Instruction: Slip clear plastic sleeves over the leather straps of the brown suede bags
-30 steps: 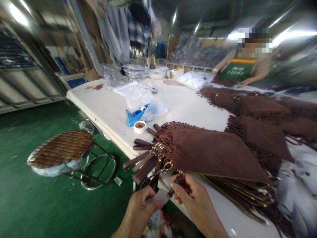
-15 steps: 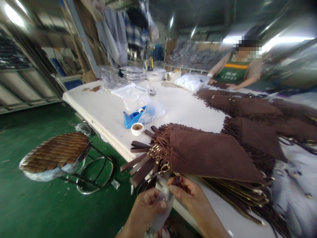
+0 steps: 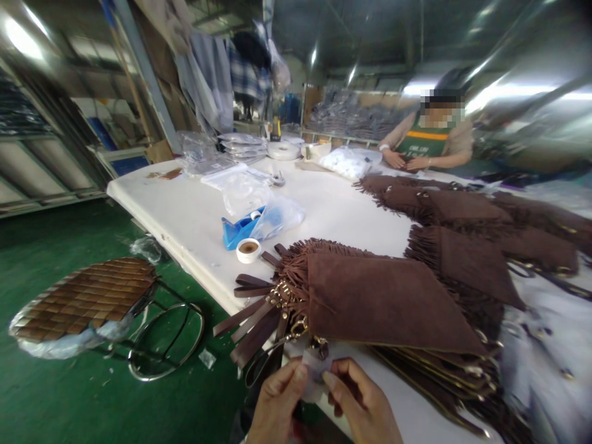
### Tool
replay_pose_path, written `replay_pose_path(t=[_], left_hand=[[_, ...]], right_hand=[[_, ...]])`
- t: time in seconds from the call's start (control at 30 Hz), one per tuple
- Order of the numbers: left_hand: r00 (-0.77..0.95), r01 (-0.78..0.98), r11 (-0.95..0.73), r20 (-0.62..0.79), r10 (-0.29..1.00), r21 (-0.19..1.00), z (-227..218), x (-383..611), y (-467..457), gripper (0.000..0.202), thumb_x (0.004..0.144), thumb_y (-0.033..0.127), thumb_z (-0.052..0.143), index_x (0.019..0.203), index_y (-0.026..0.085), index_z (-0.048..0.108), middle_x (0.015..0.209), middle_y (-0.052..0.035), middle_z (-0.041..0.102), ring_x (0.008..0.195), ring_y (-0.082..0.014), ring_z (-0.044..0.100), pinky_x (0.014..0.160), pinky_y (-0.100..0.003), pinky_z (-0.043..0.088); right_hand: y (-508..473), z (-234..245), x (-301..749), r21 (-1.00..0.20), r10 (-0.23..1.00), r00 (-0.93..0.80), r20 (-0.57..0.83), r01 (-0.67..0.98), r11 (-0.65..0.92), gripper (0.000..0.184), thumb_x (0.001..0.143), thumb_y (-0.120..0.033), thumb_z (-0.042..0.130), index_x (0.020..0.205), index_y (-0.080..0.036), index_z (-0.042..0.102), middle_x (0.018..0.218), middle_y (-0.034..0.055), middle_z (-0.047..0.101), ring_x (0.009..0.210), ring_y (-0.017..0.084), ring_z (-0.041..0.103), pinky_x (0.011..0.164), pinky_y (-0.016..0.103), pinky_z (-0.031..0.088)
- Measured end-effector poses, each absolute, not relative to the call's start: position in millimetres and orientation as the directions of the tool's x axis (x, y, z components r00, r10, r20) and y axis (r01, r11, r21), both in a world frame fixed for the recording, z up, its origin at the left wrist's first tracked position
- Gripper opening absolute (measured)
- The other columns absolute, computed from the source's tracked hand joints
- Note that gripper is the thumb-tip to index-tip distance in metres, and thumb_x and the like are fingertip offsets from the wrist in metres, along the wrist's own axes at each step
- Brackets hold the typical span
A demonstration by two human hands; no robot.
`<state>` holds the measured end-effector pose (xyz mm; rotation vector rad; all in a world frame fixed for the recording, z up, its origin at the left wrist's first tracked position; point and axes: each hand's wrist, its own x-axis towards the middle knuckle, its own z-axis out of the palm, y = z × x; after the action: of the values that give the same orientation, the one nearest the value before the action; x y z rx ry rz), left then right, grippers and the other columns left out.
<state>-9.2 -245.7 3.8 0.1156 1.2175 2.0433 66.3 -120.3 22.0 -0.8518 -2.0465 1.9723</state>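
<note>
My left hand (image 3: 277, 401) and my right hand (image 3: 358, 404) meet at the bottom of the view, both pinching a small clear plastic wrap (image 3: 313, 373) around a dark pull hanging from the nearest bag. That bag tops a stack of brown suede fringed bags (image 3: 383, 302) lying at the near edge of the white table (image 3: 194, 209). Brown straps with gold clasps (image 3: 259, 311) stick out over the table edge to the left of my hands.
A blue tape dispenser (image 3: 235, 228), a tape roll (image 3: 248, 250) and clear plastic bags (image 3: 277, 216) lie mid-table. More brown fringed bags (image 3: 462, 209) spread to the right. A person in a green apron (image 3: 428, 145) works at the far side. A woven stool (image 3: 87, 302) stands on the green floor.
My hands have drawn closer together and lifted the clear wrap up around the pull. The view has shifted slightly right and down.
</note>
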Motion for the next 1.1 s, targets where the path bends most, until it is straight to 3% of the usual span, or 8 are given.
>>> replay_pose_path(t=[0.2, 0.4, 0.63, 0.77, 1.1], left_hand=[[-0.755, -0.490, -0.219, -0.285, 0.590, 0.844, 8.8, -4.3, -247.3, 0.042, 0.080, 0.052, 0.070, 0.103, 0.017, 0.073, 0.087, -0.0072, 0.071, 0.076, -0.0196, 0.062, 0.070, -0.026, 0.046], [-0.788, -0.465, -0.258, -0.263, 0.557, 0.847, 12.0, -6.6, -244.7, 0.045, 0.079, 0.052, 0.071, 0.107, 0.017, 0.073, 0.086, -0.0085, 0.073, 0.084, -0.0253, 0.064, 0.082, -0.035, 0.050], [-0.795, -0.475, -0.238, -0.297, 0.528, 0.847, 25.6, -18.0, -237.0, 0.048, 0.075, 0.053, 0.074, 0.103, 0.015, 0.075, 0.080, -0.0082, 0.073, 0.070, -0.0226, 0.063, 0.070, -0.032, 0.050], [-0.771, -0.525, -0.243, -0.335, 0.541, 0.816, 25.4, -20.4, -231.4, 0.043, 0.072, 0.048, 0.078, 0.100, 0.015, 0.076, 0.072, -0.0060, 0.071, 0.059, -0.0172, 0.058, 0.059, -0.027, 0.046], [-0.793, -0.544, -0.264, -0.387, 0.470, 0.796, 23.2, -17.9, -227.6, 0.043, 0.065, 0.047, 0.083, 0.093, 0.016, 0.078, 0.074, -0.0070, 0.072, 0.067, -0.0200, 0.062, 0.065, -0.029, 0.051]], right_hand=[[-116.7, 30.8, 71.1, -0.970, 0.527, -0.830, -0.185, 0.239, 0.036, 0.035, 0.081, -0.055, 0.063, 0.076, -0.020, 0.064, 0.059, -0.0040, 0.048, 0.057, 0.013, 0.045, 0.055, 0.023, 0.036], [-114.9, 35.6, 68.3, -0.967, 0.496, -0.830, -0.256, 0.224, -0.123, 0.037, 0.080, -0.057, 0.064, 0.075, -0.021, 0.062, 0.058, -0.0039, 0.050, 0.056, 0.013, 0.045, 0.053, 0.024, 0.035], [-118.2, 42.3, 61.5, -0.968, 0.526, -0.813, -0.250, 0.215, -0.128, 0.042, 0.077, -0.061, 0.066, 0.070, -0.020, 0.060, 0.054, -0.0033, 0.050, 0.053, 0.013, 0.045, 0.052, 0.023, 0.037], [-124.7, 44.5, 60.2, -0.969, 0.586, -0.773, -0.243, 0.168, -0.181, 0.041, 0.076, -0.061, 0.067, 0.083, -0.020, 0.063, 0.058, -0.0024, 0.054, 0.053, 0.013, 0.047, 0.049, 0.022, 0.038], [-129.8, 38.4, 55.2, -0.983, 0.661, -0.728, -0.182, 0.149, -0.107, 0.042, 0.076, -0.062, 0.065, 0.083, -0.021, 0.063, 0.058, -0.0007, 0.058, 0.050, 0.014, 0.049, 0.045, 0.023, 0.041]])
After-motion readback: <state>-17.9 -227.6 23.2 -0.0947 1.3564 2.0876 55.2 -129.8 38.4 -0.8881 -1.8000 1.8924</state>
